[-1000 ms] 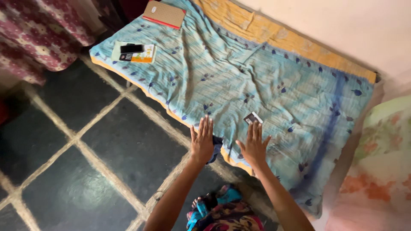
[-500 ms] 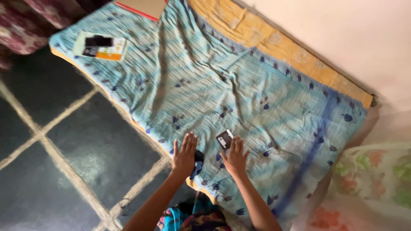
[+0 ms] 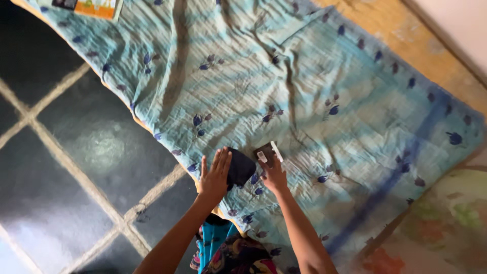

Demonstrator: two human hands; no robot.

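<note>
A light blue bedsheet (image 3: 304, 86) with small dark leaf prints covers a low mattress. My left hand (image 3: 214, 176) lies flat at the sheet's near edge, fingers together, touching a dark folded cloth (image 3: 240, 167). My right hand (image 3: 274, 175) is just to its right, fingers curled onto a small dark card with a white strip (image 3: 268, 151) that rests on the sheet. Whether the fingers grip the card or only touch it is unclear.
An orange and white booklet (image 3: 96, 6) lies on the sheet at the top left. The orange mattress edge (image 3: 421, 35) runs along the wall. Dark floor tiles with pale joints (image 3: 66, 162) lie left; a floral pillow (image 3: 446, 223) sits at the right.
The view has moved closer and down. Both hands slid forward onto the sheet; the left now rests against the dark cloth and the right has reached the small card.
</note>
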